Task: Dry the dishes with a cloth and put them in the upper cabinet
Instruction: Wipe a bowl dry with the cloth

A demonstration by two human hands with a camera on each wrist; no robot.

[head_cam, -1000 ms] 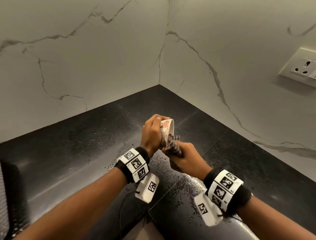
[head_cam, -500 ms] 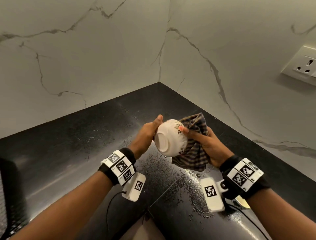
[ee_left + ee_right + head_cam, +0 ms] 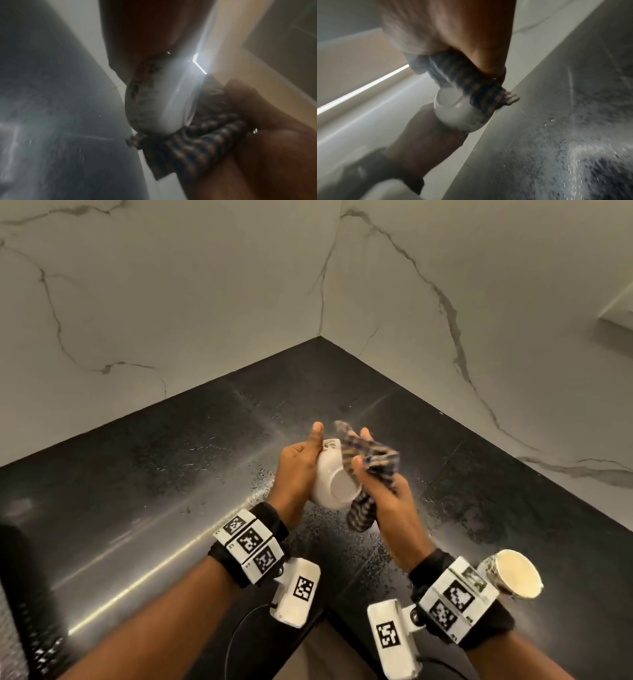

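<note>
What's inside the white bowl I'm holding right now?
Cannot tell: the bowl shows only its base and outer wall, the checked cloth against its side. Its inside faces away, hidden.

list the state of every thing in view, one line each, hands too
bowl: held off the counter, base turned toward the head camera
striped cloth: bunched, pressed against the bowl's outside
left hand: grips the bowl, thumb up at its rim
right hand: holds the cloth
second bowl: on the counter by the right wrist, inside showing
counter: wet with droplets
</note>
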